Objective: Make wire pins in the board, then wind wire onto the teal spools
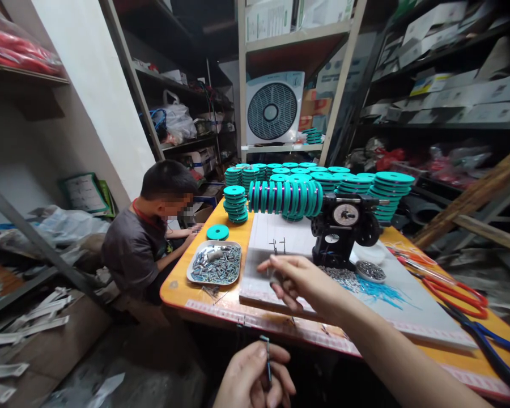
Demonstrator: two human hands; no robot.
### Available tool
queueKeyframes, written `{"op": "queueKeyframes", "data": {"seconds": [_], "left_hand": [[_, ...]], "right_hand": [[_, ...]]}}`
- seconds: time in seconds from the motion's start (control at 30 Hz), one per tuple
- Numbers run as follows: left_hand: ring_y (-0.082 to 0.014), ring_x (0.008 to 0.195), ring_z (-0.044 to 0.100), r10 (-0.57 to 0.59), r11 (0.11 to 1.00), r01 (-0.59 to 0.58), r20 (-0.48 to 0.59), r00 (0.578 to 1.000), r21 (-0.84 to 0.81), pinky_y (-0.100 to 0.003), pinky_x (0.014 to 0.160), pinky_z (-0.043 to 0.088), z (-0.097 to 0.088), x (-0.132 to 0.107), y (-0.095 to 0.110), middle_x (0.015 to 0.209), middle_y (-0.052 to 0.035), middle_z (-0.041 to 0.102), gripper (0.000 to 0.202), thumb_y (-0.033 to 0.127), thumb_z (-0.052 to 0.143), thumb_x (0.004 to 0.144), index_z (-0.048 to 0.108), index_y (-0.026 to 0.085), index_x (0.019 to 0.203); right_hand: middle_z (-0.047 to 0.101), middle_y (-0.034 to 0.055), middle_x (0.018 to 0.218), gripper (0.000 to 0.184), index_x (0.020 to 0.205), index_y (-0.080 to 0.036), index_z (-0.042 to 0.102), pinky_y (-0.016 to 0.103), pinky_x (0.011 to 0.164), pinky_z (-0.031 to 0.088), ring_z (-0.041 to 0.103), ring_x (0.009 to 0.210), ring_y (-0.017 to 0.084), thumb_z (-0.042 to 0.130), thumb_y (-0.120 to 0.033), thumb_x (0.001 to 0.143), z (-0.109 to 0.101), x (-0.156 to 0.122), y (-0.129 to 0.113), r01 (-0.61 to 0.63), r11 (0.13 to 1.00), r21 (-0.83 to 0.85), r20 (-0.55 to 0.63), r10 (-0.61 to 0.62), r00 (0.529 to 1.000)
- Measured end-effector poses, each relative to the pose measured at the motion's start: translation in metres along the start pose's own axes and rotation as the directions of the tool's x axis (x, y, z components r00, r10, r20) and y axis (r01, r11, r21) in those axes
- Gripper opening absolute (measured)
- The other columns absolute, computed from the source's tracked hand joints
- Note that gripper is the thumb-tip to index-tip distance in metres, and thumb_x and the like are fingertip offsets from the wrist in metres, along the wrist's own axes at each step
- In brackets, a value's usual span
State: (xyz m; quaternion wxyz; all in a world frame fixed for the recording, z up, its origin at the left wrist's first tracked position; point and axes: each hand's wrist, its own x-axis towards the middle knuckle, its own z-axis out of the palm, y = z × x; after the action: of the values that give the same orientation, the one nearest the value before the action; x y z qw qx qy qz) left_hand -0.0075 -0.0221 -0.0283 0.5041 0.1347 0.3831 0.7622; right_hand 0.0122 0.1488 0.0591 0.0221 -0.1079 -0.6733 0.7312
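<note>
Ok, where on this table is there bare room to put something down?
Mostly bare: the white board between metal tray and black machine, and its front right, between blue wires and pliers. Crowded: the back, packed with teal spools.

Spools [284, 197]: teal plastic, smooth, glossy. Winder [342, 229]: black metal, semi-gloss. Tray [191, 275]: bare metal with a dull sheen. Small pieces [216, 265] in it: bright metal. Bench [174, 286]: orange top, smooth, lightly glossy. Board [408, 317]: white, matt. Pin [267, 357] in left hand [255, 379]: thin, dark, metallic.

Orange table [174, 288], metal tray [190, 276], teal spools [236, 205] (stacked)
</note>
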Motion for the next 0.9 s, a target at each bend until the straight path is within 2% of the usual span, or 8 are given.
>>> {"op": "queueKeyframes", "data": {"seconds": [0.13, 0.27, 0.47, 0.6, 0.67, 0.77, 0.83, 0.9], "left_hand": [[-0.0012, 0.034, 0.025, -0.004, 0.998, 0.007, -0.044, 0.999, 0.057, -0.016, 0.038, 0.025, -0.007, -0.006, -0.003, 0.047, -0.0024, 0.057, 0.045, 0.054, 0.073, 0.067, 0.062, 0.011, 0.069], [-0.0005, 0.033, 0.018, -0.025, 0.995, 0.031, -0.068, 0.997, 0.099, -0.016, 0.037, 0.013, -0.013, -0.006, -0.005, 0.045, 0.0010, 0.052, 0.046, 0.057, 0.070, 0.069, 0.059, 0.012, 0.072], [-0.0029, 0.034, 0.023, 0.088, 0.986, -0.074, -0.086, 0.992, 0.152, -0.018, 0.038, 0.017, -0.017, -0.001, -0.017, 0.044, 0.0034, 0.046, 0.048, 0.060, 0.065, 0.072, 0.051, 0.016, 0.064], [-0.0071, 0.037, 0.033, 0.082, 0.953, -0.051, -0.094, 0.992, 0.298, -0.019, 0.040, 0.026, -0.014, -0.004, -0.014, 0.049, 0.0005, 0.049, 0.051, 0.066, 0.057, 0.074, 0.055, 0.016, 0.067], [-0.0147, 0.050, 0.049, 0.184, 0.835, -0.108, -0.090, 0.979, 0.540, -0.024, 0.050, 0.040, -0.008, -0.007, -0.003, 0.059, -0.0047, 0.058, 0.047, 0.062, 0.053, 0.079, 0.061, 0.017, 0.072], [-0.0240, 0.088, 0.056, 0.441, 0.518, -0.199, -0.060, 0.896, 0.832, -0.031, 0.082, 0.043, 0.008, -0.003, 0.023, 0.091, -0.0099, 0.064, 0.030, 0.045, 0.048, 0.088, 0.065, 0.020, 0.088], [-0.0226, 0.101, 0.054, 0.496, 0.561, -0.225, -0.106, 0.862, 0.797, -0.030, 0.087, 0.041, 0.022, 0.008, 0.041, 0.107, -0.0084, 0.059, 0.029, 0.040, 0.043, 0.092, 0.058, 0.023, 0.110], [-0.0196, 0.090, 0.056, 0.426, 0.713, -0.279, -0.082, 0.901, 0.644, -0.028, 0.076, 0.045, 0.034, 0.026, 0.055, 0.103, -0.0067, 0.059, 0.034, 0.041, 0.044, 0.092, 0.050, 0.023, 0.119]], "right_hand": [[0.058, -0.0002, 0.063, 0.027, 0.087, -0.013, 0.067, 0.013, 0.040, 0.033, 0.045, 0.047, 0.004, 0.063, -0.039, 0.081, 0.012, -0.026, 0.016, 0.002, 0.980, -0.200, 0.094, 0.017, 0.995], [0.059, 0.0001, 0.070, 0.019, 0.089, -0.016, 0.061, 0.014, 0.044, 0.038, 0.052, 0.058, 0.008, 0.060, -0.034, 0.083, 0.025, -0.040, 0.031, 0.020, 0.955, -0.297, 0.159, 0.029, 0.987], [0.052, -0.0033, 0.066, 0.022, 0.090, -0.017, 0.048, 0.017, 0.048, 0.040, 0.049, 0.052, 0.007, 0.041, -0.038, 0.094, 0.035, -0.046, 0.052, 0.071, 0.975, -0.211, 0.154, -0.038, 0.987], [0.055, -0.0015, 0.073, 0.022, 0.089, -0.018, 0.049, 0.022, 0.063, 0.045, 0.054, 0.063, 0.010, 0.037, -0.035, 0.096, 0.035, -0.054, 0.050, 0.149, 0.923, -0.355, 0.115, -0.115, 0.987], [0.057, 0.0005, 0.080, 0.017, 0.089, -0.019, 0.051, 0.024, 0.070, 0.044, 0.056, 0.073, 0.012, 0.040, -0.031, 0.095, 0.032, -0.057, 0.046, 0.186, 0.846, -0.500, 0.080, -0.169, 0.982], [0.058, 0.0034, 0.093, 0.010, 0.090, -0.020, 0.054, 0.028, 0.078, 0.042, 0.055, 0.086, 0.015, 0.046, -0.025, 0.092, 0.025, -0.058, 0.039, 0.220, 0.697, -0.683, 0.070, -0.237, 0.969], [0.059, 0.0046, 0.096, 0.009, 0.088, -0.020, 0.057, 0.028, 0.077, 0.041, 0.055, 0.087, 0.017, 0.049, -0.023, 0.090, 0.017, -0.057, 0.033, 0.240, 0.631, -0.738, 0.104, -0.245, 0.964], [0.061, 0.0047, 0.087, 0.011, 0.080, -0.019, 0.060, 0.026, 0.069, 0.041, 0.057, 0.077, 0.016, 0.053, -0.025, 0.087, 0.008, -0.053, 0.023, 0.249, 0.630, -0.736, 0.113, -0.249, 0.962]]}}
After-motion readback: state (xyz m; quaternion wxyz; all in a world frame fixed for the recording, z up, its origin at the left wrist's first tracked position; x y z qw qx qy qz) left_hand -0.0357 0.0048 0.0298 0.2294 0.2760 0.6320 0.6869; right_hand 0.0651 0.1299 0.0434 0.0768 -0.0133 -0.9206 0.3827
